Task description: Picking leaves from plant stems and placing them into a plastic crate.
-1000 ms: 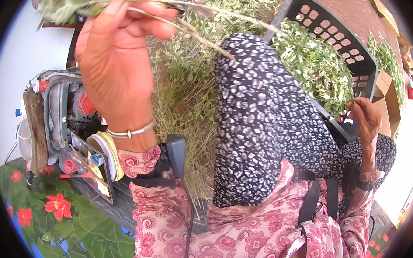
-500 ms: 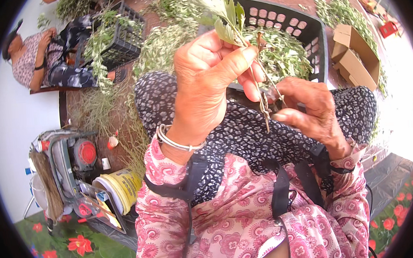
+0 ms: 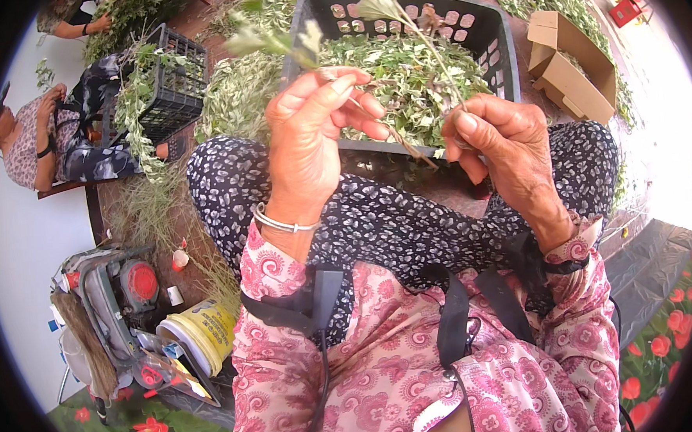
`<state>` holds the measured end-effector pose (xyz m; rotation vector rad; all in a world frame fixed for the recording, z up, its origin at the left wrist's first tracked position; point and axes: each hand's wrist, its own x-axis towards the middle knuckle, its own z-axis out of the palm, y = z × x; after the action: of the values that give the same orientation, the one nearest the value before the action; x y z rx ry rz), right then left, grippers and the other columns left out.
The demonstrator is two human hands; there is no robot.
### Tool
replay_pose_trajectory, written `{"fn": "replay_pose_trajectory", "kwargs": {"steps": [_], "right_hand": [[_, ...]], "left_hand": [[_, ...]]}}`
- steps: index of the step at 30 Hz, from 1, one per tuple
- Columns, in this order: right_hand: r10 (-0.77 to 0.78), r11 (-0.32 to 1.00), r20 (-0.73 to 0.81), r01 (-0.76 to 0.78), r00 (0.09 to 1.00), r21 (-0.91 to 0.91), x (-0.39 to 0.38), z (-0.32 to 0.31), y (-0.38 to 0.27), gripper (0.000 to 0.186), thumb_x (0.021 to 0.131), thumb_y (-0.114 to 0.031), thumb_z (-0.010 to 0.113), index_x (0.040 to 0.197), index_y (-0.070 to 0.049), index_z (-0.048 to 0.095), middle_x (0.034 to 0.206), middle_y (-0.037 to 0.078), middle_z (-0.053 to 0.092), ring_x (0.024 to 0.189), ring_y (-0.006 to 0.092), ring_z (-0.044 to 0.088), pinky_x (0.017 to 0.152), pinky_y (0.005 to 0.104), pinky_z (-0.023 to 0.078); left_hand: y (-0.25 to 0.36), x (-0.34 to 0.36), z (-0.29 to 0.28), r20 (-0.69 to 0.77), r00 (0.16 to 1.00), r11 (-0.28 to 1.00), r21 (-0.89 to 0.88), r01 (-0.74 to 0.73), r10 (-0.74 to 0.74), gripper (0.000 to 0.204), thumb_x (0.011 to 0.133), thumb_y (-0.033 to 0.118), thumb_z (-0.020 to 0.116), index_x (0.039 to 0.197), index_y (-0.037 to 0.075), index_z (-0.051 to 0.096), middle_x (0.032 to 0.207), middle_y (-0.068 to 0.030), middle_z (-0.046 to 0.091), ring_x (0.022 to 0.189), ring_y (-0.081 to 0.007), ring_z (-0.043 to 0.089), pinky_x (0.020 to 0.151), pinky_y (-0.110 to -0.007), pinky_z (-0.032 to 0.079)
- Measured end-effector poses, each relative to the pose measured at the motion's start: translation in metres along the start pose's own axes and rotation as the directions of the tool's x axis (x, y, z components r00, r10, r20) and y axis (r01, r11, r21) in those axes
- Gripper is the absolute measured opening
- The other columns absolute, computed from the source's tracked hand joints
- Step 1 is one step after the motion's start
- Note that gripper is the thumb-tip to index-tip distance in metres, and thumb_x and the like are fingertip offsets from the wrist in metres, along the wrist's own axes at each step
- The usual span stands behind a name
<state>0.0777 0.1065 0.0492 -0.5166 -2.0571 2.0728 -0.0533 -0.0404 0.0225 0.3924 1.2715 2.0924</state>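
Near: left hand (image 3: 306, 136), fingers pinching thin brown leafy-tipped stem (image 3: 395, 135); right hand (image 3: 507, 149), fingers gripping slender pale-leaved stem (image 3: 438, 55). Step seems stem-parting; next move calls for steady pinches. Beyond: black perforated plastic crate (image 3: 468, 14), green leaves (image 3: 369, 58) inside.

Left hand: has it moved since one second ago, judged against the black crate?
Yes, rightward: the left hand was well left of the black crate a second ago, and now overlaps the crate's near left corner in the view.
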Motion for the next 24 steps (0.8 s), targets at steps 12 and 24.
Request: {"fn": "replay_pose_trajectory", "kwargs": {"steps": [12, 24], "right_hand": [[0.055, 0.938, 0.114, -0.09, 0.992, 0.336, 0.003, 0.001, 0.007, 0.023, 0.085, -0.018, 0.049, 0.078, 0.003, 0.056, 0.065, 0.008, 0.055, 0.048, 0.0091, 0.045, 0.042, 0.0188, 0.034], [0.025, 0.971, 0.054, -0.037, 0.998, 0.238, 0.004, 0.015, 0.019, 0.016, 0.08, -0.014, 0.058, 0.078, 0.001, 0.062, 0.063, 0.001, 0.058, 0.051, 0.0042, 0.049, 0.045, 0.0161, 0.036]], "left_hand": [[-0.001, 0.003, 0.002, 0.051, 0.996, 0.974, -0.208, 0.085, -0.076, 0.017, 0.084, 0.012, 0.05, 0.087, -0.004, 0.055, 0.054, 0.0006, 0.043, 0.04, -0.0107, 0.045, 0.05, -0.029, 0.045], [-0.002, -0.003, 0.026, 0.011, 1.0, 1.0, -0.004, 0.007, -0.007, 0.013, 0.074, 0.005, 0.063, 0.085, -0.002, 0.059, 0.058, -0.0005, 0.051, 0.043, -0.0026, 0.039, 0.037, -0.015, 0.028]]}}
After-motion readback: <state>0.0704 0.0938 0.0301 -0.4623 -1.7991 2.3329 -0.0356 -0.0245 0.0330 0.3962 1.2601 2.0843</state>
